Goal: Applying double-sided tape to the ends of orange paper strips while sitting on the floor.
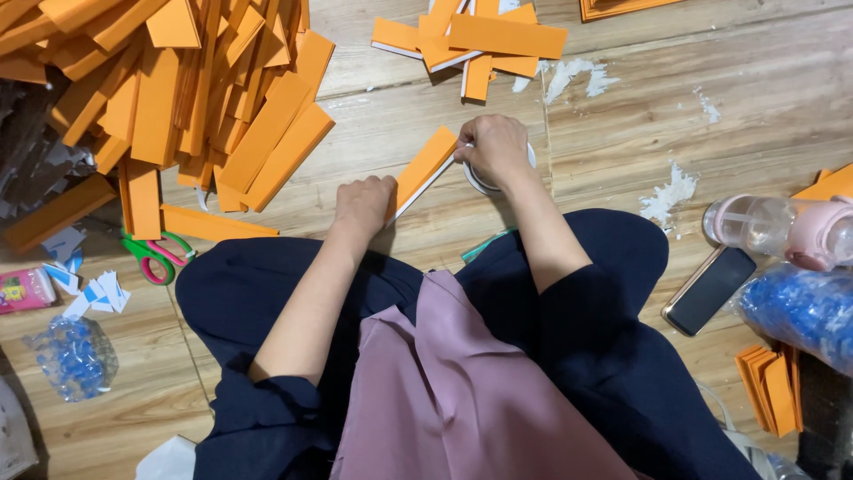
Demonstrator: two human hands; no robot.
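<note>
Seated cross-legged on the wooden floor (782, 98), dark trousers and a mauve cloth across the lap filling the near view. Just beyond the knees, one orange strip (425, 167) in work, slanted between both hands, white edge showing along its lower side. Left hand (362, 206) curled closed on the strip's near end, pinning it against the floor. Right hand (494, 149) closed over the strip's far end and resting on a white roll of tape (484, 182), fingers bent; whether tape is pinched between them cannot be told.

Judging by the lie of things: well short of done. Small stack of orange strips (475, 40) with white edges beyond the right hand, probably finished ones. Far larger heap of orange strips (178, 98) to the left, seemingly still waiting. Torn white scraps (671, 194) scattered on the boards at right.

Around the edges: green-handled scissors (153, 256) by the left knee, a dark phone (708, 289) and a clear bottle with a pink cap (782, 227) at right, a few more orange pieces (771, 387) near right.
</note>
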